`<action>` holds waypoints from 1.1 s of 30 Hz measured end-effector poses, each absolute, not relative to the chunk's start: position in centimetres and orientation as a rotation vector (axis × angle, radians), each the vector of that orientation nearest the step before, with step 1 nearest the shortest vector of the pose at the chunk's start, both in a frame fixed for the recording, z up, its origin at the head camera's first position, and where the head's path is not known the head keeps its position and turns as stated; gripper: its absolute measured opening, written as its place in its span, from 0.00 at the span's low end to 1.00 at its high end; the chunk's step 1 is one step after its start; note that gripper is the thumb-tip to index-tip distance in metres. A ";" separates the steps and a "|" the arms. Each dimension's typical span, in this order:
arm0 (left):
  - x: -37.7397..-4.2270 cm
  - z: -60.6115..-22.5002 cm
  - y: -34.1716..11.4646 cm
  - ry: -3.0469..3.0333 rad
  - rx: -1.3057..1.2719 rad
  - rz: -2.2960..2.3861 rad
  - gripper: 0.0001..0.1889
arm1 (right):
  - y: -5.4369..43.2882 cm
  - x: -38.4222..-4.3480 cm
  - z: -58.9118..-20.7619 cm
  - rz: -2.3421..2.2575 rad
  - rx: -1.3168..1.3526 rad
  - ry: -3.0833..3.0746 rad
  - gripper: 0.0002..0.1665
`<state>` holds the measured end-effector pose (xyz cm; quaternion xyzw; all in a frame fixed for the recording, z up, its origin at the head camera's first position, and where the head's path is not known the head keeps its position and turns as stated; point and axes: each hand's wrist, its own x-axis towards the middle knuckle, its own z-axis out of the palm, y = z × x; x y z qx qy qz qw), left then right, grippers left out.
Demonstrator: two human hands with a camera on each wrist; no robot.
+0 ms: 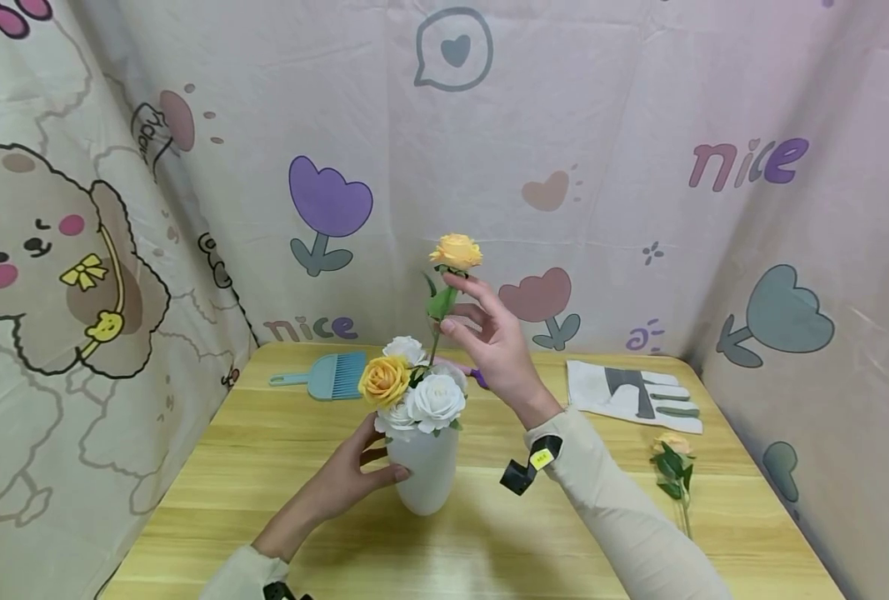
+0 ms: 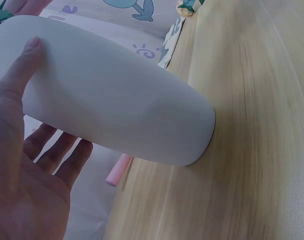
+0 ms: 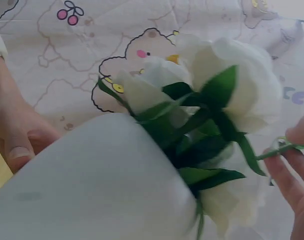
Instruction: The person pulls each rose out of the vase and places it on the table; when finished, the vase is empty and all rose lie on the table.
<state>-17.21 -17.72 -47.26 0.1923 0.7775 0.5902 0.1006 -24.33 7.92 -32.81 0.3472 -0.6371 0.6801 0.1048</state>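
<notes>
A white vase [image 1: 425,475] stands on the table, filled with several white roses [image 1: 437,402] and one yellow rose [image 1: 384,381]. My left hand [image 1: 356,468] grips its left side, thumb across the front and fingers behind, as the left wrist view shows. Above the bouquet my right hand [image 1: 492,337] pinches the green stem of another yellow rose [image 1: 456,252], which is upright with its lower stem among the blooms. In the right wrist view, that stem [image 3: 279,151] lies between thumb and fingers beside the white roses. The stem's lower end is hidden.
A blue dustpan with a brush [image 1: 332,377] lies at the back left of the table [image 1: 264,492]. White and grey gloves [image 1: 635,396] rest at the back right, with a pale orange rose [image 1: 672,467] nearer me. Behind the vase, a purple-handled item [image 1: 478,378] is partly hidden.
</notes>
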 end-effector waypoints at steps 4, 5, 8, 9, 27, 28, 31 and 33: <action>-17.3 -47.4 -17.7 2.298 0.541 1.745 0.47 | 7.3 -24.4 -33.2 2.009 0.951 -1.829 0.33; -17.3 -47.4 -17.7 2.293 0.529 1.748 0.47 | 7.2 -24.5 -33.2 2.012 0.938 -1.816 0.32; -17.3 -47.4 -17.7 2.285 0.503 1.753 0.48 | 7.3 -24.6 -33.1 2.009 0.894 -1.790 0.28; -17.4 -47.4 -17.7 2.282 0.498 1.755 0.48 | 7.3 -24.7 -33.0 2.005 0.881 -1.779 0.27; -17.4 -47.4 -17.7 2.274 0.507 1.748 0.48 | 14.6 -25.6 -27.1 2.081 0.527 -1.204 0.26; -17.4 -47.4 -17.7 2.270 0.501 1.749 0.48 | 15.7 -25.6 -27.4 2.080 0.508 -1.206 0.25; -17.4 -47.3 -17.7 2.278 0.497 1.741 0.48 | 18.6 -25.3 -29.1 2.078 0.470 -1.297 0.23; -17.4 -47.2 -17.7 2.284 0.498 1.744 0.48 | 20.5 -24.9 -30.6 2.069 0.440 -1.407 0.22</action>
